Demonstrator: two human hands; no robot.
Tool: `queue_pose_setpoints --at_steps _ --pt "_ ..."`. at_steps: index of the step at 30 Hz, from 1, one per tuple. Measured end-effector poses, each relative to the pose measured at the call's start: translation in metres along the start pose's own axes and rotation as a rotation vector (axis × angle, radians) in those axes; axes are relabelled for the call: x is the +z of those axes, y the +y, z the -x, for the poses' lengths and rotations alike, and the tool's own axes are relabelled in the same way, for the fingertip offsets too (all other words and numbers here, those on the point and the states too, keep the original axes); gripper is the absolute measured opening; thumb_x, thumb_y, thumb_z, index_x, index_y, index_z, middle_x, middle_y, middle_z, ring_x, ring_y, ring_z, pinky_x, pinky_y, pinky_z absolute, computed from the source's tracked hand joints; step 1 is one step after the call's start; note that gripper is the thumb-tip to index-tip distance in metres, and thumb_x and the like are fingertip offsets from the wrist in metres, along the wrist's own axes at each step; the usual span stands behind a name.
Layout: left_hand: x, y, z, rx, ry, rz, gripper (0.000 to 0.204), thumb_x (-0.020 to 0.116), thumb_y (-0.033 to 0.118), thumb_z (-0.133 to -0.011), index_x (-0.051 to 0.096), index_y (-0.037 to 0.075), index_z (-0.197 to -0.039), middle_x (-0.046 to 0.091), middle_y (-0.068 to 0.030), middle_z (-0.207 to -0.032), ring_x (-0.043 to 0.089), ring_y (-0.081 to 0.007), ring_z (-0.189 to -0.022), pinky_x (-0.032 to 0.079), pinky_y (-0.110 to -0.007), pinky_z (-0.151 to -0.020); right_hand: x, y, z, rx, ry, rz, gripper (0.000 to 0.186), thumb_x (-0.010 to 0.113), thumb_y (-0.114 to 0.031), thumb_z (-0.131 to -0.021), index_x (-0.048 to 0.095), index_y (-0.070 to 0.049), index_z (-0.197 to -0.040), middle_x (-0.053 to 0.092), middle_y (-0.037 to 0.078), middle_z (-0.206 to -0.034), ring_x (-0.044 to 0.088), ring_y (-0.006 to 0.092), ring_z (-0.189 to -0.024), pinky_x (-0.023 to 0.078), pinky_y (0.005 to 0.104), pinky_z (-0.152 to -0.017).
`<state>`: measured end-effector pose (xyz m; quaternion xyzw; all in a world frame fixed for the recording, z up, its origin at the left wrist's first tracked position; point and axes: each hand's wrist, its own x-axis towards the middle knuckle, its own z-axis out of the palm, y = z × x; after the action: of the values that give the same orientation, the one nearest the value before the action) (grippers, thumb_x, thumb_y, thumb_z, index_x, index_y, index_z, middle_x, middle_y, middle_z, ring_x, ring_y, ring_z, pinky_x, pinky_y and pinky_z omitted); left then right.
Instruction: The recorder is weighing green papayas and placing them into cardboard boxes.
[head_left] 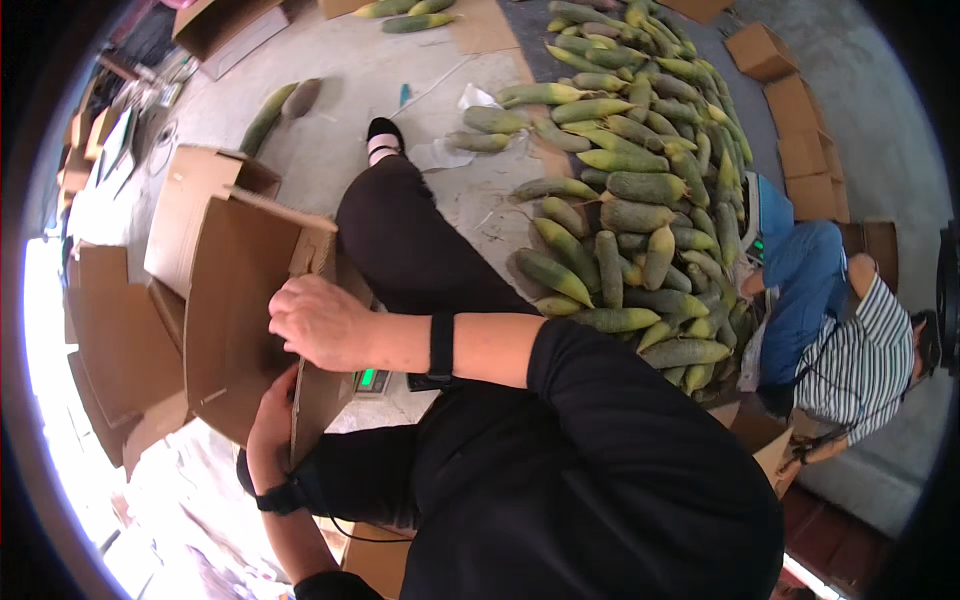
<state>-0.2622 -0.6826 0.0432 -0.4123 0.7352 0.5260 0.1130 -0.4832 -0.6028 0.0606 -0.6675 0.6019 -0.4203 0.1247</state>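
A: Where is the open cardboard box [230, 310]?

B: At the left, tilted, just beside the person's bent legs, with its hollow inside in view.

A: And the right hand [325, 322]?

B: It reaches across from the right, a black band [441, 346] on its wrist. Its grip is clamped on the edge of the box's right wall, fingers curled over the cardboard.

A: What of the left hand [268, 425]?

B: It comes up from the near side and lies against the same wall, lower down. The fingertips are hidden by cardboard, so I can't tell whether that grip is apart or together.

A: Anything close by?

B: A scale [371, 382] with a lit green display, just right of that wall and partly covered. More cardboard boxes [125, 345] stand farther left.

A: What fills the right side?

B: A big heap of long green vegetables [640, 215] on the floor [340, 50]. Two more vegetables [265, 120] lie side by side at the far left.

A: Who's beyond the heap?

B: A co-worker in a striped shirt [848, 365] and blue trousers [800, 290], bent near another open box [765, 440].
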Motion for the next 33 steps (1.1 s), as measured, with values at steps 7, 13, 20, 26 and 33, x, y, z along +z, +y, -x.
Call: queue_pose_setpoints --at_steps 7,13,20,26,33 --pt "0.006 0.029 0.015 -0.057 0.066 0.131 0.037 0.059 0.007 -0.087 0.056 -0.003 -0.122 0.066 -0.0096 -0.102 0.060 -0.0142 -0.093 0.048 -0.027 -0.082 -0.068 0.028 -0.003 -0.125 0.313 -0.277 0.010 0.065 -0.010 -0.078 0.065 -0.009 -0.088 0.060 0.007 -0.091 0.057 0.0277 -0.093 0.047 0.0386 -0.082" --pt "-0.002 0.020 0.009 -0.121 0.328 0.130 0.033 0.053 0.005 -0.091 0.055 -0.004 -0.123 0.063 -0.0098 -0.109 0.059 -0.0157 -0.099 0.046 -0.026 -0.086 -0.171 0.150 0.067 0.581 0.551 -0.171 0.023 0.065 -0.008 -0.081 0.064 -0.003 -0.103 0.067 0.008 -0.096 0.063 0.0164 -0.089 0.052 0.0302 -0.080" --pt "0.005 0.054 0.040 -0.044 0.330 0.299 0.039 0.057 0.014 -0.093 0.051 -0.005 -0.127 0.061 -0.0122 -0.114 0.057 -0.0170 -0.104 0.045 -0.027 -0.091 -0.169 0.212 0.257 1.135 0.157 0.549 0.027 0.065 -0.014 -0.078 0.061 -0.008 -0.104 0.058 0.015 -0.110 0.053 0.0341 -0.109 0.047 0.0442 -0.085" --pt "0.043 0.082 0.055 0.133 0.286 0.319 0.052 0.062 0.003 -0.081 0.047 -0.005 -0.130 0.060 -0.0156 -0.118 0.057 -0.0212 -0.109 0.044 -0.031 -0.095 -0.168 0.207 0.343 1.555 0.102 0.587 0.052 0.072 -0.018 -0.075 0.049 -0.008 -0.120 0.051 0.018 -0.122 0.048 0.0360 -0.116 0.046 0.0471 -0.092" --pt "0.046 0.083 0.041 -0.046 0.524 -0.381 0.027 0.055 0.002 -0.077 0.061 0.001 -0.103 0.064 -0.0182 -0.089 0.064 -0.0313 -0.081 0.050 -0.036 -0.075 -0.156 0.229 0.386 1.790 0.013 0.466 0.075 0.082 -0.035 -0.061 0.047 -0.004 -0.120 0.056 0.019 -0.121 0.054 0.0364 -0.114 0.048 0.0464 -0.093"
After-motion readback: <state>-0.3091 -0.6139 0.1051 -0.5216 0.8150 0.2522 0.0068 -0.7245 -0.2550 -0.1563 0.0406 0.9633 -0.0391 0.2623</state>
